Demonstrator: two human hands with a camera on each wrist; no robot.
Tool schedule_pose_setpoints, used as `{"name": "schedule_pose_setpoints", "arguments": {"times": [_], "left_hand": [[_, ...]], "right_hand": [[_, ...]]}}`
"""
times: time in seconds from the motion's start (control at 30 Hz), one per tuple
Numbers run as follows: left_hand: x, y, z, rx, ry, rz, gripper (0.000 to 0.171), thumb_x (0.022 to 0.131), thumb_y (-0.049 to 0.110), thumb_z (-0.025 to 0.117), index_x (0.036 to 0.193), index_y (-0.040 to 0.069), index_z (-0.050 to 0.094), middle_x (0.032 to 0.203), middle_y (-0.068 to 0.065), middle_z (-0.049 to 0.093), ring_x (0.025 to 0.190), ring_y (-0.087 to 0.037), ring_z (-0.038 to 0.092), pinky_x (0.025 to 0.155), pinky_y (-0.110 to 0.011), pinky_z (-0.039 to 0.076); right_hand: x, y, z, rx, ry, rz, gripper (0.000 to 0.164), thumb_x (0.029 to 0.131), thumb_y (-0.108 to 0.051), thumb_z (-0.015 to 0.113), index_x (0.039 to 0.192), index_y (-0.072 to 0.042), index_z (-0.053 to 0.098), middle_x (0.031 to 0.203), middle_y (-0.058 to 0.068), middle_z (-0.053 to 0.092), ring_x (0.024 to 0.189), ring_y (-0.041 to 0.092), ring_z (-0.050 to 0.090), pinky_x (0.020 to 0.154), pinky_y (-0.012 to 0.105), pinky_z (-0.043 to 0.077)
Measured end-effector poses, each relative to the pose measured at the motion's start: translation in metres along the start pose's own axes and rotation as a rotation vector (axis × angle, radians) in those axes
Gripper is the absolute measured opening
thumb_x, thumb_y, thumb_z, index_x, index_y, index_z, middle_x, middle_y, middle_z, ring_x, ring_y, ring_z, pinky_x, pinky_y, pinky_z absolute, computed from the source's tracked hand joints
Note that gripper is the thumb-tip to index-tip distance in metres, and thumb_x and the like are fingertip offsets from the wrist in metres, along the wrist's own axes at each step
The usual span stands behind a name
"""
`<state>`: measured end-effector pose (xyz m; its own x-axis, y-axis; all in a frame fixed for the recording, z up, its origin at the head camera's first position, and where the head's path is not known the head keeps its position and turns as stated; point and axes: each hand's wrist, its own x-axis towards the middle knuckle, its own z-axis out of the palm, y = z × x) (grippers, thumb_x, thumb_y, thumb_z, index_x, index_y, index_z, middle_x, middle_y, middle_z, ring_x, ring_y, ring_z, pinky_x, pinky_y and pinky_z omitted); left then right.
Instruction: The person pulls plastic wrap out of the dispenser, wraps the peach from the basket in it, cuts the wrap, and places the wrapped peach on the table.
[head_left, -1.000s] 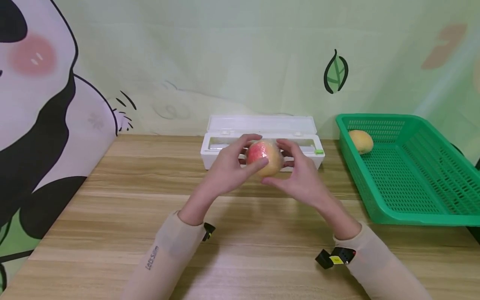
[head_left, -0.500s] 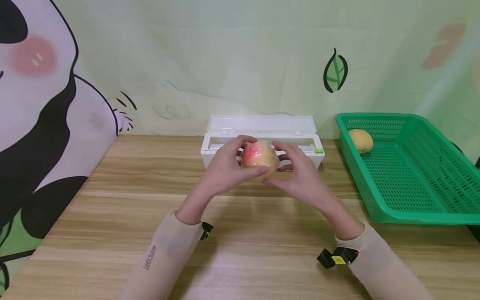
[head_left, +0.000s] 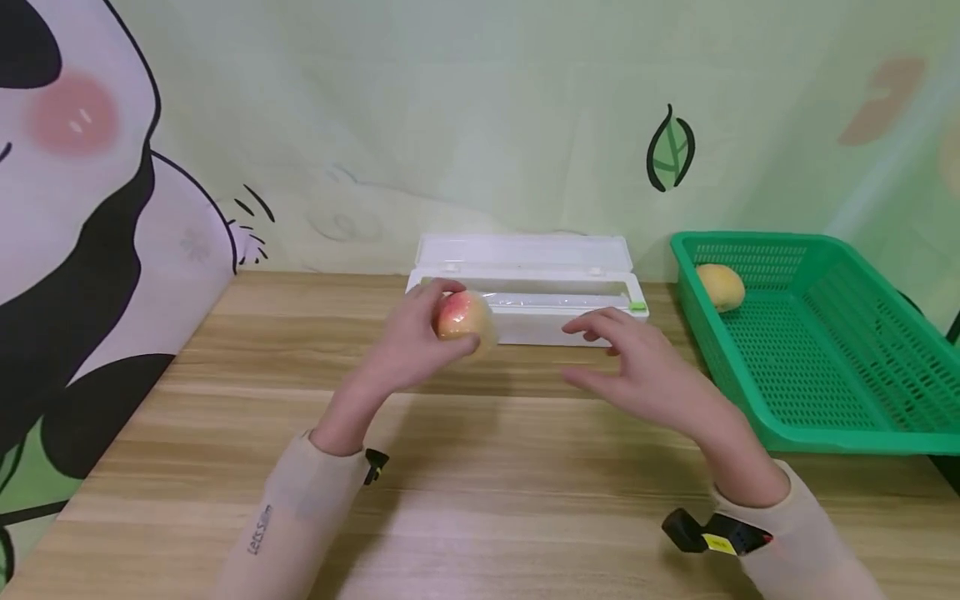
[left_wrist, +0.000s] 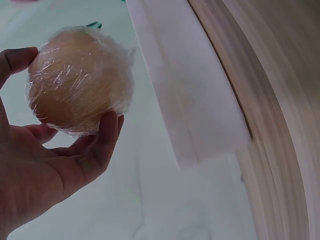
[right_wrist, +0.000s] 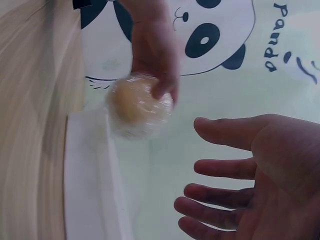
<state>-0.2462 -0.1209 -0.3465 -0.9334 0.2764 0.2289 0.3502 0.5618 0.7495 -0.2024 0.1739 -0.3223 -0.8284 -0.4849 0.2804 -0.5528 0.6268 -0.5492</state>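
Observation:
A round red-and-yellow fruit, peach-like [head_left: 467, 321], is wrapped in clear cling film. My left hand [head_left: 408, 337] grips it between thumb and fingers, above the table and in front of the white box. Crinkled film covers the whole visible side of the peach [left_wrist: 80, 82] in the left wrist view. My right hand [head_left: 637, 367] is apart from it, to the right, with fingers spread and nothing in them. Behind the hands stands a white cling film dispenser box [head_left: 551, 327], lid raised, with a film roll [head_left: 555, 300] inside.
A green plastic basket [head_left: 761, 417] stands on the right of the wooden table [head_left: 480, 500], with a yellow fruit [head_left: 722, 287] in its far left corner. A printed cloth backdrop [head_left: 480, 125] with a panda hangs behind the table.
My right hand has let go of the wrapped peach and drawn away to the right. My left hand has carried the peach to the left, uncovering the box's front.

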Motion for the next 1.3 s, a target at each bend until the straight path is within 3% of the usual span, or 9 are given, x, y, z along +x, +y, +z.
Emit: {"name": "schedule_pose_setpoints", "arguments": {"times": [0.27, 0.47, 0.73, 0.93, 1.13, 1.3], "left_hand": [[-0.011, -0.026, -0.043, -0.058, -0.042, -0.082, 0.062, 0.087, 0.011, 0.074, 0.142, 0.001, 0.047, 0.123, -0.017, 0.057, 0.090, -0.029, 0.063, 0.074, -0.037, 0.055], [-0.013, -0.042, -0.070, 0.038, -0.022, -0.149, 0.063, 0.089, 0.016, 0.074, 0.144, 0.001, 0.048, 0.117, -0.019, 0.062, 0.095, -0.030, 0.061, 0.078, -0.040, 0.052], [-0.018, -0.063, -0.098, 0.123, -0.006, -0.302, 0.073, 0.093, 0.029, 0.072, 0.152, 0.001, 0.039, 0.135, -0.026, 0.054, 0.111, -0.038, 0.055, 0.094, -0.051, 0.048], [-0.018, -0.084, -0.113, 0.156, 0.049, -0.368, 0.076, 0.094, 0.027, 0.069, 0.154, -0.004, 0.034, 0.140, -0.030, 0.048, 0.115, -0.041, 0.051, 0.096, -0.055, 0.046], [-0.017, -0.109, -0.118, 0.212, 0.156, -0.416, 0.078, 0.091, 0.023, 0.067, 0.152, -0.011, 0.033, 0.142, -0.035, 0.045, 0.119, -0.046, 0.047, 0.102, -0.060, 0.041], [-0.019, -0.123, -0.121, 0.212, 0.218, -0.499, 0.081, 0.092, 0.024, 0.065, 0.155, -0.010, 0.027, 0.144, -0.038, 0.041, 0.120, -0.048, 0.045, 0.103, -0.061, 0.040]], "right_hand": [[-0.011, -0.001, -0.023, -0.073, 0.010, 0.035, 0.035, 0.094, -0.022, 0.078, 0.123, -0.005, 0.069, 0.118, 0.006, 0.071, 0.105, 0.026, 0.065, 0.084, 0.046, 0.054], [-0.004, 0.015, -0.029, -0.136, 0.039, 0.122, 0.035, 0.094, -0.020, 0.077, 0.120, 0.002, 0.069, 0.113, 0.015, 0.071, 0.100, 0.031, 0.065, 0.082, 0.047, 0.055], [0.003, 0.032, -0.025, -0.167, 0.014, 0.238, 0.038, 0.098, -0.021, 0.071, 0.123, 0.007, 0.065, 0.115, 0.023, 0.069, 0.105, 0.038, 0.064, 0.088, 0.053, 0.054], [0.012, 0.041, -0.022, -0.185, -0.001, 0.287, 0.036, 0.101, -0.015, 0.067, 0.125, 0.011, 0.062, 0.117, 0.028, 0.067, 0.108, 0.042, 0.062, 0.091, 0.055, 0.052], [0.022, 0.054, -0.014, -0.169, -0.003, 0.328, 0.037, 0.101, -0.014, 0.065, 0.128, 0.012, 0.060, 0.119, 0.029, 0.064, 0.110, 0.043, 0.059, 0.093, 0.055, 0.051], [0.030, 0.068, -0.005, -0.148, 0.027, 0.319, 0.038, 0.101, -0.013, 0.065, 0.130, 0.011, 0.059, 0.128, 0.031, 0.061, 0.116, 0.045, 0.057, 0.099, 0.058, 0.048]]}}
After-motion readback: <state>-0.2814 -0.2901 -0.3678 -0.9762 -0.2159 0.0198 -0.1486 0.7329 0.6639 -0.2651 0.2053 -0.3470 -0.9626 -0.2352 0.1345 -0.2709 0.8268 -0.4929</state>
